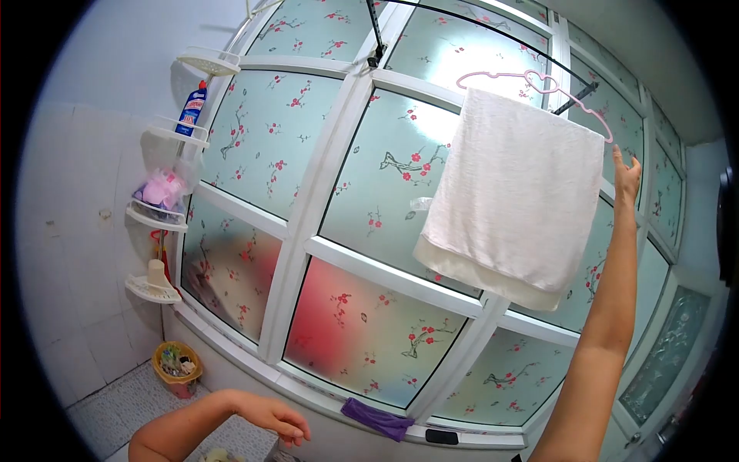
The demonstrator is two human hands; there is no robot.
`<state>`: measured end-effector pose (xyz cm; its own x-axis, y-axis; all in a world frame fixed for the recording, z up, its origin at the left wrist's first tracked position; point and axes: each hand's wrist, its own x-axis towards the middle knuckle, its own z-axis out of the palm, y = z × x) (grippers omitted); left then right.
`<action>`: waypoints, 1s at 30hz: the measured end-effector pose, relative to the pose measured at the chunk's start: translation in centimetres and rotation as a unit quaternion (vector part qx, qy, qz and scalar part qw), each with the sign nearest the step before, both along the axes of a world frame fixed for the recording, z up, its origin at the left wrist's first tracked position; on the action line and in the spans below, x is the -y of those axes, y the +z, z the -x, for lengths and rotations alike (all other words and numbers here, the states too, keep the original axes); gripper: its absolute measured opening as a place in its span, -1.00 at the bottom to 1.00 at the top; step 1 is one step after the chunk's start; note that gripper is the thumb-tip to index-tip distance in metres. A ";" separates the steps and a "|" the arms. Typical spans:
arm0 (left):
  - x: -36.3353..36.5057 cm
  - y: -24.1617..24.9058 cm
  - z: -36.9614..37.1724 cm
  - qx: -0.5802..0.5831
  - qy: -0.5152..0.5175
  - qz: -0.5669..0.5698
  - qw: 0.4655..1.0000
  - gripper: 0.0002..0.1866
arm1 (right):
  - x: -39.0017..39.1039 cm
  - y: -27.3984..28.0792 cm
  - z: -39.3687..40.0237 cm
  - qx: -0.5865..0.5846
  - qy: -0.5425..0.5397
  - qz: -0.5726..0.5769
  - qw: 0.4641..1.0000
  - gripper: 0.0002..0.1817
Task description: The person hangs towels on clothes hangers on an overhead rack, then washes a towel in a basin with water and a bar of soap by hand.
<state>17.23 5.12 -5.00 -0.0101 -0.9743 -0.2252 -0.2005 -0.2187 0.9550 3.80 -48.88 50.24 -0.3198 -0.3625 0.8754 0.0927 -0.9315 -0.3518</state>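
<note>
Head view, toward two o'clock: a white, rectangular cloth towel (pixel 519 192) drapes over a thin pink hanger (pixel 531 75) near a black metal rail (pixel 500 32). At the towel's three o'clock, your right hand (pixel 627 175) reaches up, fingers parted, just beside the hanger's end; you can't tell whether they touch. Your left hand (pixel 275 420), at seven o'clock, curls loosely around nothing, well apart. Expect soft, floppy, fairly light cloth that may slip; pinch towel and hanger arm together. A purple fabric strip (pixel 376 420) lies at six o'clock.
</note>
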 end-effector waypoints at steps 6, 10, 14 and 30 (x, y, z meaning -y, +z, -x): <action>0.0 -0.4 0.5 -0.012 0.001 0.007 1.000 -0.57 | 0.2 0.0 -1.0 -0.029 -0.010 0.019 0.999 -0.03; -0.1 -0.6 0.7 -0.011 0.001 0.013 1.000 -0.57 | -1.3 -1.2 -1.9 -0.031 0.020 0.017 0.999 -0.12; 0.1 0.0 1.1 -0.003 0.005 0.002 1.000 -0.57 | -1.6 -1.5 -2.2 -0.046 0.028 0.007 0.999 -0.15; 2.0 -0.5 -1.0 -0.013 0.029 -0.007 0.999 -0.59 | -0.7 4.1 -3.3 -0.055 0.351 0.064 0.933 -0.49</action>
